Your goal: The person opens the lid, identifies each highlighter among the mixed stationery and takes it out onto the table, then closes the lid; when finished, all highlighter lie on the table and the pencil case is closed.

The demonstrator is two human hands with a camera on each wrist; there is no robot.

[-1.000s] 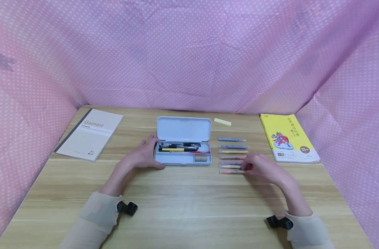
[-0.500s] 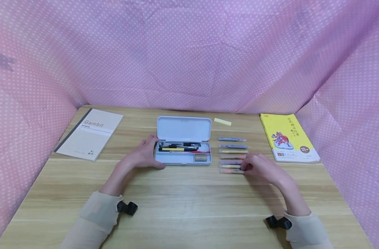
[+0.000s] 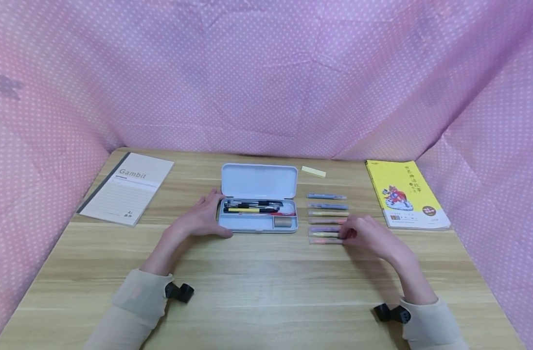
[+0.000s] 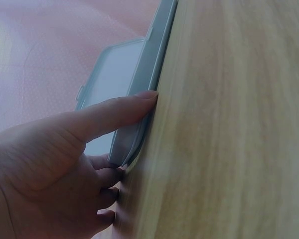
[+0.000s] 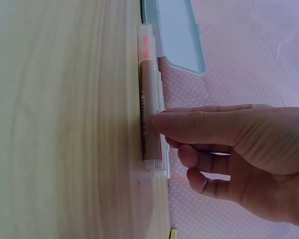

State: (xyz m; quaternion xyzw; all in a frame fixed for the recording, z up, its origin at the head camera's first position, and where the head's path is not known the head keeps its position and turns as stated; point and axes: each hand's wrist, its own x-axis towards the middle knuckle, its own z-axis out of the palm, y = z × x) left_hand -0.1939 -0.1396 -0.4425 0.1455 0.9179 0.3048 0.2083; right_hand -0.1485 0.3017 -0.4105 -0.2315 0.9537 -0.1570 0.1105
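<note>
A pale blue pencil case (image 3: 258, 181) lies with its lid raised, several pens (image 3: 249, 210) in its back compartment and a small greyish block (image 3: 282, 222) at front right. Around its left end my left hand (image 3: 201, 216) grips it, thumb (image 4: 134, 104) along the front wall and the other fingers at the end. A row of several highlighters lies right of the case. At the right ends of the front ones is my right hand (image 3: 371, 236), thumb and forefinger pinching the nearest, pink-tipped highlighter (image 5: 149, 94); the forefinger's tip is hidden behind the thumb.
Behind the highlighters lies a pale yellow strip (image 3: 313, 171). A notebook (image 3: 126, 189) is at the table's left, a yellow book (image 3: 404, 194) at its right. Pink dotted cloth (image 3: 266, 87) hangs around the table's back and sides.
Both hands stay in place, and the pencil case and highlighters lie as before. The right wrist has shifted very slightly left.
</note>
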